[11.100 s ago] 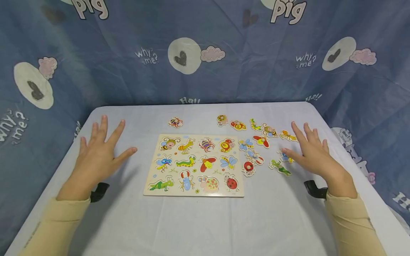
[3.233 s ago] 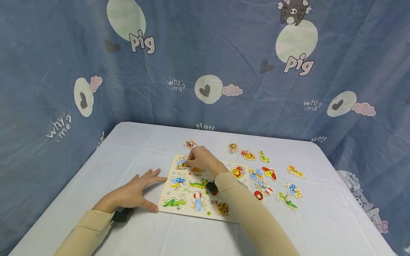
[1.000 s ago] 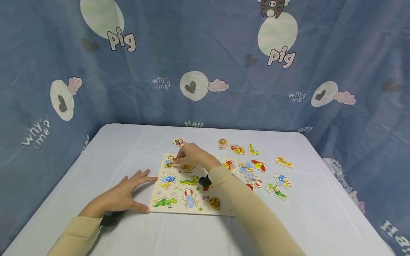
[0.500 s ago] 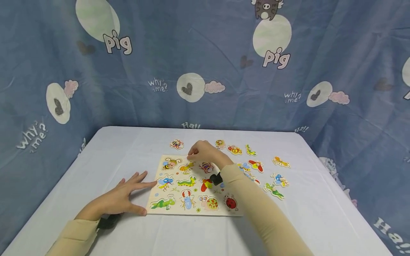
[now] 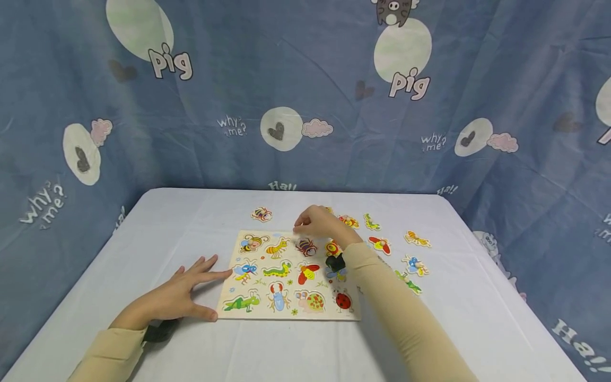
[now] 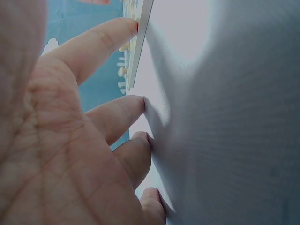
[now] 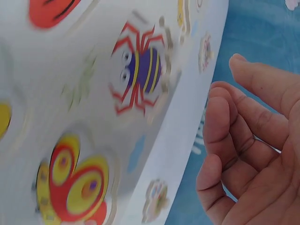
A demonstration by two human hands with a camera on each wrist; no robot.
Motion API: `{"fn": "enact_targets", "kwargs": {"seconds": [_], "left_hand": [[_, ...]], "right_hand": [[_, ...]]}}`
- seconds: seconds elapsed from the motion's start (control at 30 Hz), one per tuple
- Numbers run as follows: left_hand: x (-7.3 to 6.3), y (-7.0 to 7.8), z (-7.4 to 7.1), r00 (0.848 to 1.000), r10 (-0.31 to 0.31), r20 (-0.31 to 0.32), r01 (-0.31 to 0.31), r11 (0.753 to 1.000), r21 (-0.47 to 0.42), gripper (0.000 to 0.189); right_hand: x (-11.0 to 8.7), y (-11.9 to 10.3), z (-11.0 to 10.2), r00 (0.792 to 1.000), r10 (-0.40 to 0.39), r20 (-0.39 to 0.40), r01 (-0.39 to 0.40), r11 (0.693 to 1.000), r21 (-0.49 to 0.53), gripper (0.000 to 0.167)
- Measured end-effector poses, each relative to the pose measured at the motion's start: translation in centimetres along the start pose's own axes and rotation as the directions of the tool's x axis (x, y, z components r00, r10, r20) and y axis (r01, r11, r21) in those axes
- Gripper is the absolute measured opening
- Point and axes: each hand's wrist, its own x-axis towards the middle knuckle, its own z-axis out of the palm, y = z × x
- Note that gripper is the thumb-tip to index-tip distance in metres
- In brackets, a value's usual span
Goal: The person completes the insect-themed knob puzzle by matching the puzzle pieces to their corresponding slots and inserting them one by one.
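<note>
The wooden insect puzzle board (image 5: 286, 289) lies flat on the table. My left hand (image 5: 179, 294) has its fingers spread; index fingertip and thumb touch the board's left edge, also seen in the left wrist view. A bee piece (image 5: 253, 244) sits at its picture in the upper left corner of the board. My right hand (image 5: 316, 222) hovers over the board's back edge, near the printed spider (image 5: 305, 246). In the right wrist view its fingers (image 7: 219, 117) are loosely bent, thumb apart, and hold nothing.
A loose spider piece (image 5: 261, 214) lies behind the board. To the right are more loose pieces: a caterpillar (image 5: 371, 222), a red-winged bug (image 5: 380, 244), an ant (image 5: 417, 239), a mosquito (image 5: 415, 265) and a grasshopper (image 5: 408, 281). My right forearm hides others.
Over three seconds ago my right hand pinched the bee piece above the board's upper left corner. It has let go and moved right along the back edge. My left hand stays at the board.
</note>
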Motion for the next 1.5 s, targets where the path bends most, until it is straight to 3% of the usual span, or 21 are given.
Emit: {"fn": "enact_targets", "kwargs": {"seconds": [0.17,0.4,0.73,1.17,1.5], "left_hand": [[0.0,-0.1,-0.1,1.000,0.004,-0.006,-0.004,1.000,0.003,0.094],[-0.1,0.0,-0.1,1.000,-0.002,-0.004,0.002,1.000,-0.007,0.095],[-0.1,0.0,0.0,1.000,-0.007,-0.006,0.007,1.000,-0.001,0.095],[0.0,-0.2,0.1,1.000,-0.008,-0.001,0.008,1.000,-0.009,0.096],[-0.1,-0.2,0.0,1.000,-0.007,0.001,0.007,1.000,-0.024,0.095]], "right_hand": [[-1.0,1.0,-1.0,0.998,0.057,-0.031,-0.057,0.998,-0.009,0.023],[-2.5,3.6,-2.3,0.994,0.073,-0.077,-0.072,0.997,0.008,0.025],[-4.9,7.5,-3.4,0.976,0.187,-0.115,-0.179,0.981,0.073,0.027],[-8.7,11.9,-5.2,0.935,0.306,-0.179,-0.297,0.952,0.075,0.033],[-11.3,15.3,-6.2,0.913,0.344,-0.220,-0.332,0.939,0.092,0.033]]}}
